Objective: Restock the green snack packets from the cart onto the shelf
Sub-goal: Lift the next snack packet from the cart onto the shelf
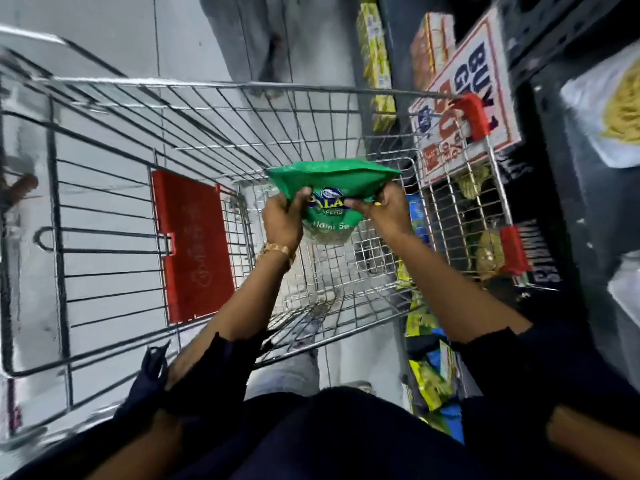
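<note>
Head view, looking straight down: both of my hands grip one green plastic snack packet (pixel 332 199) above the basket of a silver wire shopping cart (pixel 194 140). My left hand (pixel 282 221) pinches the packet's left edge, thumb laid on the printed front; my right hand (pixel 382 211) clamps the right edge, thumb also on the front. The two hands sit close together, with only the width of the packet's blue and white logo between them. The packet is held up off the cart floor, its sealed top pointing away from me and its paler lower part, with a clear window, hanging toward my wrists. A gold-coloured wristband (pixel 277 252) circles my left wrist, and dark navy sleeves (pixel 207 372) are pushed up both forearms.

Inside the cart, a red plastic child-seat flap (pixel 194 247) lies to the left of my hands. Red plastic corner guards (pixel 474 114) cap the cart's right rim. Just beyond that rim stands the dark store shelf (pixel 568 216), carrying a white promotional sign with blue and orange lettering (pixel 464 98) and yellow boxed goods (pixel 375 60) farther off. Yellow, green and blue packets (pixel 431 372) crowd the low shelf edge beside my right forearm. Motion blur softens the cart's left side and the shelf contents.
</note>
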{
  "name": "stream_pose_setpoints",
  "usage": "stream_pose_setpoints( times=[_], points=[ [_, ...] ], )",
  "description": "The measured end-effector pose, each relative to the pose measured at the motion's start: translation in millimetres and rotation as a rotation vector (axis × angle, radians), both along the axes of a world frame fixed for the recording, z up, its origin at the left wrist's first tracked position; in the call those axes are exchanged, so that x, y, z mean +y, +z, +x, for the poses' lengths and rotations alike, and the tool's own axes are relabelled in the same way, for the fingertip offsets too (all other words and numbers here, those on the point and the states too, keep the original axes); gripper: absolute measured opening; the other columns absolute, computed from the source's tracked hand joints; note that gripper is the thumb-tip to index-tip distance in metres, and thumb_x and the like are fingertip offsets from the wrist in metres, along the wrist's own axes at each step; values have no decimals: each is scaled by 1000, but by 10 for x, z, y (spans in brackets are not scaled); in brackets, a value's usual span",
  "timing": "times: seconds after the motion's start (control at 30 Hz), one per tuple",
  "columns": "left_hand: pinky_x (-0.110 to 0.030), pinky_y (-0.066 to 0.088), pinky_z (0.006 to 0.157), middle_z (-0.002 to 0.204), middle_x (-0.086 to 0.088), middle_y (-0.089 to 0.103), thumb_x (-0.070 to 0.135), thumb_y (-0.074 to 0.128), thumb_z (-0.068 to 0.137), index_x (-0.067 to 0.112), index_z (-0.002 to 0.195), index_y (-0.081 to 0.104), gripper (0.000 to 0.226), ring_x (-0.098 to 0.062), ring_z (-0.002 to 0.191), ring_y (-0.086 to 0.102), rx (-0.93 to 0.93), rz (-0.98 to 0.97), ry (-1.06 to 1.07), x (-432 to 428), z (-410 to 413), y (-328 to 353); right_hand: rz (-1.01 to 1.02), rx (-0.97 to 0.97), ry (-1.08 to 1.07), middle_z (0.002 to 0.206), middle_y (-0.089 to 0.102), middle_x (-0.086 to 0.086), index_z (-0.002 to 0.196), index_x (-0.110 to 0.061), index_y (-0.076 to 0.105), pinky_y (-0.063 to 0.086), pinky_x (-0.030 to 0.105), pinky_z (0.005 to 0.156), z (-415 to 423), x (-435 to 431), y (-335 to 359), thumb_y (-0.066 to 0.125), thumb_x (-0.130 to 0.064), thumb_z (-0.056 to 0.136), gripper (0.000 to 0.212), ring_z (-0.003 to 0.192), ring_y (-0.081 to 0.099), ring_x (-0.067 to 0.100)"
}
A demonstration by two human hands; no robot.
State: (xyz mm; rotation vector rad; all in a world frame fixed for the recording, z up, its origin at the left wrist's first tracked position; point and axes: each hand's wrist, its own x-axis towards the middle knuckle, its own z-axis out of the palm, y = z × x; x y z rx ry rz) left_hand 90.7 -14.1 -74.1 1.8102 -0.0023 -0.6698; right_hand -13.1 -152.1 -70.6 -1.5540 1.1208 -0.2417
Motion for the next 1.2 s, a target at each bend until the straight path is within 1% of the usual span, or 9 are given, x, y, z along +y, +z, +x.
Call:
stream_pose_setpoints(
  times=[0.17,0.33,0.47,0.57,0.63,0.73,0.83,1.0,1.2],
  points=[
    [-39,41,53,60,-8,54,48,66,77,0,66,60,50,-16,59,47,-169,-118,-176,-39,-170,711,-81,-166,-151,104,72,15,99,-7,67,56,55,89,-443,140,622,87,-11,64,40,98,69,26],
    [-48,40,51,47,-8,43,64,55,72,4,51,48,64,-19,51,38,-500,-62,-340,-73,-516,1468,-188,-380,-246,86,76,-10,93,-12,70,54,11,66,-1038,330,1424,83,-7,70,27,76,70,-5],
    [-56,52,67,79,-34,69,76,52,73,-11,80,64,88,-33,69,67,-624,-242,-547,-105,-922,2011,-287,-500,-360,92,79,-15,90,-24,71,58,20,77,-1646,634,2016,82,-11,73,25,89,74,6],
    [-53,46,53,60,-30,61,76,46,75,-9,65,59,87,-30,52,53,-792,-269,-671,-108,-1300,2344,-390,-503,-490,85,80,-12,83,-23,70,59,27,72,-2151,885,2319,85,-25,70,20,85,76,9],
    [-49,40,47,51,-26,50,70,46,78,-7,57,52,80,-32,48,44,-868,-306,-739,-119,-1621,2504,-491,-434,-596,82,79,6,83,-15,68,61,42,67,-2507,1076,2506,85,-45,64,40,82,76,26],
    [-50,38,52,50,-21,50,67,43,82,-2,54,49,75,-37,50,50,-968,-363,-885,-118,-2150,2671,-619,-400,-671,56,68,-25,73,-44,67,47,10,46,-3075,1350,2691,82,-46,66,17,50,62,-7],
    [-44,31,51,43,-4,36,59,45,85,15,46,32,60,-32,46,37,-933,-472,-1008,-81,-2721,2764,-725,-305,-755,37,47,-27,63,-46,62,26,1,38,-3595,1660,2878,80,-36,71,22,33,40,-6],
    [-34,18,49,45,9,18,59,50,82,23,48,17,59,-19,43,22,-928,-602,-1143,50,-3618,2855,-830,-229,-932,33,46,-30,51,-33,50,26,-5,37,-4387,2150,2950,78,-11,77,44,31,42,-14],
    [-38,20,44,45,8,16,59,52,82,23,49,17,59,-23,45,22,-851,-801,-1336,237,-4555,2928,-852,-211,-1148,48,65,-14,71,-17,63,35,5,47,-5276,2616,2925,76,-44,69,30,45,40,-11]
  ],
)
